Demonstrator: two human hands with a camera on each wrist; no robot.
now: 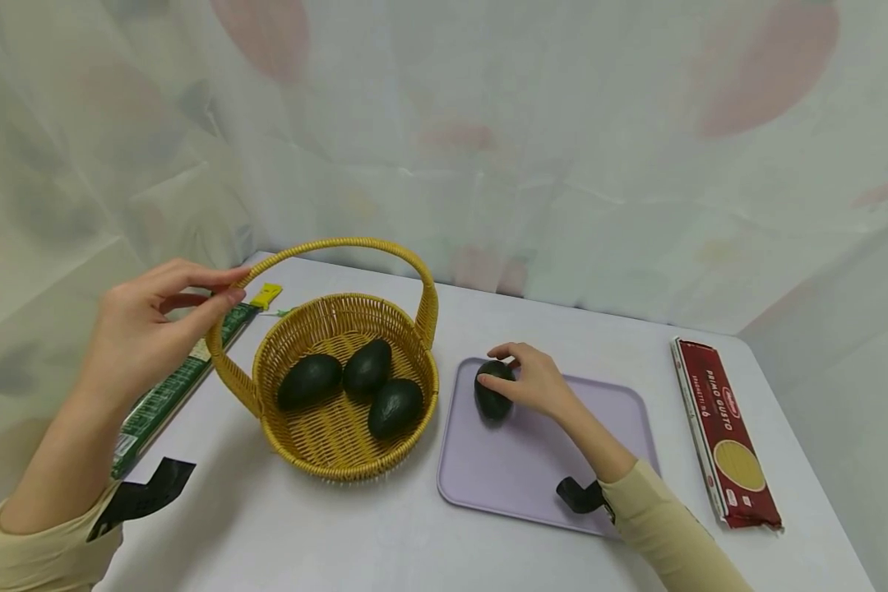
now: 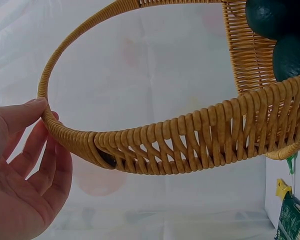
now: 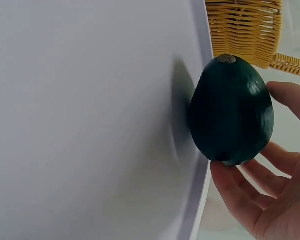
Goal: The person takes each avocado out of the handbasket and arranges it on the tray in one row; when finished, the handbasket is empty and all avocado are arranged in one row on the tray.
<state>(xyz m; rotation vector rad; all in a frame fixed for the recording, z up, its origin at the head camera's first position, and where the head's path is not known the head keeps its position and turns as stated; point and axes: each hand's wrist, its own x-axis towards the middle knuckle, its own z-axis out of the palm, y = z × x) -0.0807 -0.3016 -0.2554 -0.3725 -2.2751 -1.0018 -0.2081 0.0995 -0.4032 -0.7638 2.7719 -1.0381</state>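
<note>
Where a long, flat green packet (image 1: 166, 403) lies at far left, the left hand (image 1: 144, 325) pinches the arched handle (image 1: 355, 243) of a round yellow wicker basket (image 1: 326, 432) holding three dark-green, egg-shaped avocados (image 1: 368, 367). At the far left corner of a rectangular lilac tray (image 1: 518, 473), the right hand (image 1: 533, 380) grips a fourth avocado (image 1: 493, 406); beyond lies a long red spaghetti packet (image 1: 725, 432).

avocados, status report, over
Left hand pinching basket handle. Right hand holding avocado at tray. Three avocados in basket. No obstruction seen between tray and basket.
</note>
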